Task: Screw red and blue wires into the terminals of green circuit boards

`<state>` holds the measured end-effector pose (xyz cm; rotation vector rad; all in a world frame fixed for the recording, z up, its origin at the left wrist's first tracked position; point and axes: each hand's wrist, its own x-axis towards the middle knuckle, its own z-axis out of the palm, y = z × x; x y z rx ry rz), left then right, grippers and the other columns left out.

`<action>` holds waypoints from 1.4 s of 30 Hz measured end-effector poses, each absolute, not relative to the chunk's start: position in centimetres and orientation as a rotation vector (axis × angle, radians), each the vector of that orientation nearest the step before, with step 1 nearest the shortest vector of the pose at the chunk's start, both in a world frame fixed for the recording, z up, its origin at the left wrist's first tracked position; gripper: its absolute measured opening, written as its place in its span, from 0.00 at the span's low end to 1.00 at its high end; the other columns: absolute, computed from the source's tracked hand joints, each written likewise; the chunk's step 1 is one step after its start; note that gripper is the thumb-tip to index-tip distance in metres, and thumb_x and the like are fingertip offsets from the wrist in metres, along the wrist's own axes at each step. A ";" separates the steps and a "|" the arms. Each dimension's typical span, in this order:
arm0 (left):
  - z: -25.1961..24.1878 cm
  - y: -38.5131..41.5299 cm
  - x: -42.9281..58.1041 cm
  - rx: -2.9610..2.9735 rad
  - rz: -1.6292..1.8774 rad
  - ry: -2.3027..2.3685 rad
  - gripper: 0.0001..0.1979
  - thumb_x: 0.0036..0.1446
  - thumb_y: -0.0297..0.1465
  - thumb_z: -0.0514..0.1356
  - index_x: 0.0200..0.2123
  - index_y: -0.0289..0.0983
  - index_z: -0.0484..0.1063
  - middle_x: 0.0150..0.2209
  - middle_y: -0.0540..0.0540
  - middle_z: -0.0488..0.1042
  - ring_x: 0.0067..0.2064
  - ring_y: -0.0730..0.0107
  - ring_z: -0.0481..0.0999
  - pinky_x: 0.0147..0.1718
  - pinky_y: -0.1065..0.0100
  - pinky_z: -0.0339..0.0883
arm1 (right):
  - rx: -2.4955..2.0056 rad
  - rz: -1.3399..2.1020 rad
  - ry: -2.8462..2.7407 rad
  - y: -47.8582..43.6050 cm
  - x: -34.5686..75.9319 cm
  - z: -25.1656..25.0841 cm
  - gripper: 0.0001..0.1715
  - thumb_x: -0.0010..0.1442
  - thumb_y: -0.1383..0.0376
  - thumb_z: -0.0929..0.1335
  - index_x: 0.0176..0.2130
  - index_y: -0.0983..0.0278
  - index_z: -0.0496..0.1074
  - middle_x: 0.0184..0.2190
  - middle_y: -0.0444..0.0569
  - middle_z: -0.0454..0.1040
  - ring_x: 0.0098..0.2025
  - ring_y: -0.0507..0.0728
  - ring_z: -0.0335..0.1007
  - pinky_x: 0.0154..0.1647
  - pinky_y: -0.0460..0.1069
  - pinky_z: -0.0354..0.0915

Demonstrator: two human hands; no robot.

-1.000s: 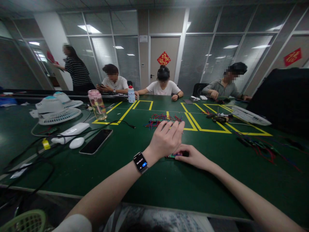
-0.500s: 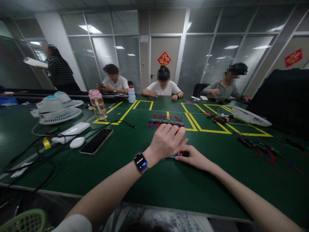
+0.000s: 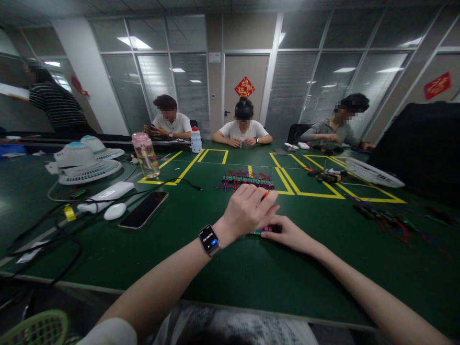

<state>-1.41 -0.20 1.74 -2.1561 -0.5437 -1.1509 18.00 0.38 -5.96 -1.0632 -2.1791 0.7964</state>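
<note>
My left hand [image 3: 248, 210], with a smartwatch on its wrist, hovers over the green table [image 3: 230, 268] with its fingers curled in a pinch; a bit of orange-red shows at the fingertips, too small to name. Just below it, my right hand [image 3: 287, 233] lies on the table and grips a small green circuit board [image 3: 256, 233] whose edge peeks out. Beyond both hands lies a row of green boards with red and blue wires [image 3: 246, 180].
At the left are a black phone [image 3: 143, 210], a white mouse [image 3: 114, 211], two white fans [image 3: 84, 163], a pink bottle [image 3: 145, 155] and cables. Loose wires [image 3: 391, 223] lie at the right. Three people sit at the far side; another stands at the far left.
My left hand has drawn its fingers together into a tighter pinch. The standing person has walked further left. The middle seated person has brought both hands together.
</note>
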 end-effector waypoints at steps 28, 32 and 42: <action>1.6 -0.2 -1.3 -2.199 -1.185 -0.512 0.17 0.63 0.26 0.50 0.53 0.28 0.66 0.44 0.39 0.76 0.44 0.63 0.75 0.43 0.62 0.70 | -1.048 0.793 -2.197 0.2 17.8 -5.4 0.13 0.57 0.57 0.71 0.36 0.65 0.79 0.28 0.47 0.73 0.32 0.55 0.66 0.36 0.50 0.64; 1.6 -0.1 -1.3 -2.188 -1.161 -0.552 0.14 0.64 0.28 0.51 0.50 0.31 0.68 0.41 0.41 0.76 0.42 0.64 0.74 0.41 0.63 0.68 | -1.052 0.790 -2.197 0.3 17.9 -5.6 0.14 0.57 0.57 0.71 0.37 0.64 0.79 0.28 0.47 0.74 0.32 0.55 0.67 0.36 0.50 0.65; 1.4 -0.1 -1.3 -2.149 -1.263 -0.494 0.10 0.63 0.30 0.52 0.42 0.32 0.70 0.37 0.41 0.75 0.38 0.63 0.73 0.38 0.63 0.68 | -1.048 0.781 -2.190 0.4 17.9 -5.9 0.14 0.57 0.56 0.71 0.36 0.64 0.79 0.29 0.47 0.73 0.31 0.55 0.66 0.35 0.50 0.64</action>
